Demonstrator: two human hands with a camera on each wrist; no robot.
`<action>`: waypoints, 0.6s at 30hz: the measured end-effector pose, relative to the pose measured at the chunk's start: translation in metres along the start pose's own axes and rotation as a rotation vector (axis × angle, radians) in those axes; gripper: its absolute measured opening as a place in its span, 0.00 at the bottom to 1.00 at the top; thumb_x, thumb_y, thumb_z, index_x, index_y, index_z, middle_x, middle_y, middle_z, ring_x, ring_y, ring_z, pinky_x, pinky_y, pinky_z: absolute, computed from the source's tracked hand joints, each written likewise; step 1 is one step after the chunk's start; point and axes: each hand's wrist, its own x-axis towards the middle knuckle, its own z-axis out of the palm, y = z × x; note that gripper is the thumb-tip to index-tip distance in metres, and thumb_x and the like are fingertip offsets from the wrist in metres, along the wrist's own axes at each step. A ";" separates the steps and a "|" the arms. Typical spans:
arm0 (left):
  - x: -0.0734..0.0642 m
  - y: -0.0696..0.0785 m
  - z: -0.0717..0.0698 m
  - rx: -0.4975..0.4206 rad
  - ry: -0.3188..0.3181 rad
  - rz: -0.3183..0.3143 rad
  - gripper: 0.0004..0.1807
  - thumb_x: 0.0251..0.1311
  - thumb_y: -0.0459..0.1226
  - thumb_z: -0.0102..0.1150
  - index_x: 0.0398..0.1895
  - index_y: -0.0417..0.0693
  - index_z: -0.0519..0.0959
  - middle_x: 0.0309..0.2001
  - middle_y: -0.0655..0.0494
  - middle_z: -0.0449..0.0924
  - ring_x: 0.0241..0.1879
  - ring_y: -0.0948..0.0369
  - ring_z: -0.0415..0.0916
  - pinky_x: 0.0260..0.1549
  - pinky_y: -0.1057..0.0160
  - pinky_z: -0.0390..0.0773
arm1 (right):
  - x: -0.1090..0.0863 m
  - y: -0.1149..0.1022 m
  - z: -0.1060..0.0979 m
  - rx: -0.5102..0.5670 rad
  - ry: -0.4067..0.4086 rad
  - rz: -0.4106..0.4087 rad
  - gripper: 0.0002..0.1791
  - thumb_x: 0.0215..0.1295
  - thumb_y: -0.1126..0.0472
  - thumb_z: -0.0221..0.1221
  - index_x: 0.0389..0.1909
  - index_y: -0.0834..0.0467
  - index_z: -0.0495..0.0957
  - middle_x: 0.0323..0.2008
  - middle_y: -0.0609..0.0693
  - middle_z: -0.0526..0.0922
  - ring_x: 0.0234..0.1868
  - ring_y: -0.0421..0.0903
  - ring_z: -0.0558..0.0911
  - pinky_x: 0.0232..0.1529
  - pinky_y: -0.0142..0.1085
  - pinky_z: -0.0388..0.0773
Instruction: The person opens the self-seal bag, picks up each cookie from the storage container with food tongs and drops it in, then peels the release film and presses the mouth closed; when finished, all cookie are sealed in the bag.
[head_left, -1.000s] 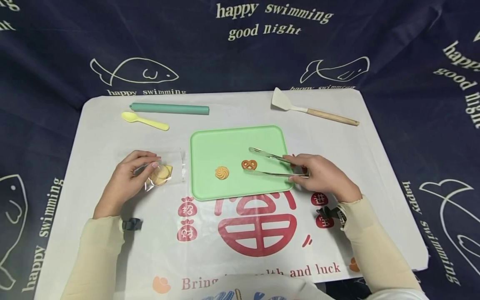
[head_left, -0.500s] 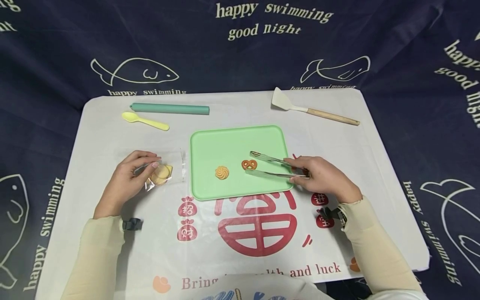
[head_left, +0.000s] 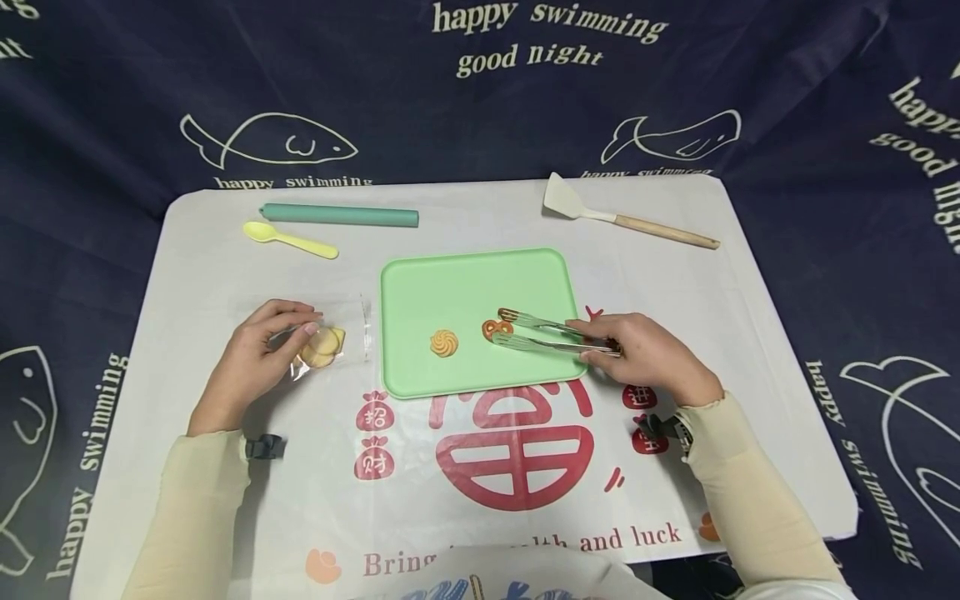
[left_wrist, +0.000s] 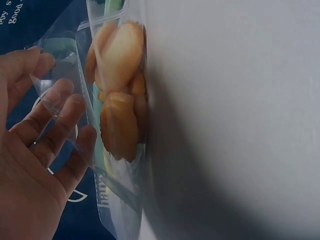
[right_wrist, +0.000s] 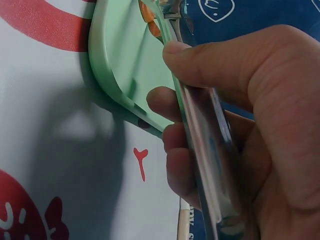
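Observation:
My right hand grips metal tongs, thumb on one arm and fingers round the other. The tips of the tongs stand on both sides of a pretzel-shaped cookie on the green tray. To its left lies a swirled round cookie. Off the tray's left side, my left hand pinches the edge of a clear plastic bag. Several golden cookies lie inside the bag, as the left wrist view shows. In the right wrist view the pretzel-shaped cookie is only partly visible.
A yellow spoon and a teal stick-shaped roll lie at the back left of the white-covered table. At the back right is a spatula with a wooden handle. Dark blue printed cloth hangs behind.
The tips of the tongs have drawn closer together round the pretzel-shaped cookie as my right hand squeezes. My left hand and the bag have stayed put.

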 end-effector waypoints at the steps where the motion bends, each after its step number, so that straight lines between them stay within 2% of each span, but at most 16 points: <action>1: 0.000 0.000 0.000 0.000 -0.001 -0.002 0.15 0.73 0.42 0.61 0.50 0.41 0.86 0.54 0.56 0.77 0.60 0.52 0.72 0.58 0.43 0.73 | 0.000 0.000 0.000 0.000 0.002 -0.001 0.27 0.65 0.59 0.69 0.66 0.54 0.78 0.43 0.47 0.85 0.28 0.42 0.73 0.28 0.37 0.72; 6: 0.000 0.000 0.000 0.004 0.002 0.000 0.15 0.72 0.42 0.61 0.50 0.41 0.86 0.54 0.56 0.77 0.60 0.52 0.72 0.59 0.43 0.73 | -0.001 0.000 -0.001 0.009 0.010 -0.007 0.27 0.66 0.58 0.69 0.66 0.54 0.78 0.44 0.48 0.85 0.28 0.42 0.73 0.28 0.37 0.72; 11: -0.001 0.000 0.000 0.007 0.006 0.003 0.15 0.72 0.43 0.61 0.50 0.42 0.86 0.54 0.56 0.77 0.60 0.52 0.72 0.59 0.42 0.72 | 0.000 -0.002 -0.001 0.017 0.013 -0.011 0.27 0.67 0.56 0.68 0.67 0.53 0.77 0.36 0.45 0.82 0.27 0.42 0.72 0.28 0.37 0.71; 13: -0.001 0.000 0.000 0.008 0.005 0.005 0.14 0.72 0.42 0.61 0.50 0.42 0.86 0.54 0.56 0.77 0.60 0.52 0.72 0.59 0.42 0.72 | 0.003 -0.005 0.000 0.018 0.020 -0.020 0.28 0.67 0.56 0.68 0.67 0.52 0.77 0.38 0.45 0.83 0.34 0.43 0.77 0.34 0.39 0.74; 18: 0.000 0.001 -0.002 0.008 0.014 0.016 0.12 0.72 0.39 0.62 0.50 0.42 0.86 0.54 0.55 0.78 0.60 0.52 0.72 0.59 0.43 0.71 | 0.020 -0.015 0.008 0.046 0.015 -0.073 0.29 0.66 0.56 0.70 0.67 0.51 0.77 0.46 0.45 0.85 0.40 0.43 0.79 0.39 0.41 0.75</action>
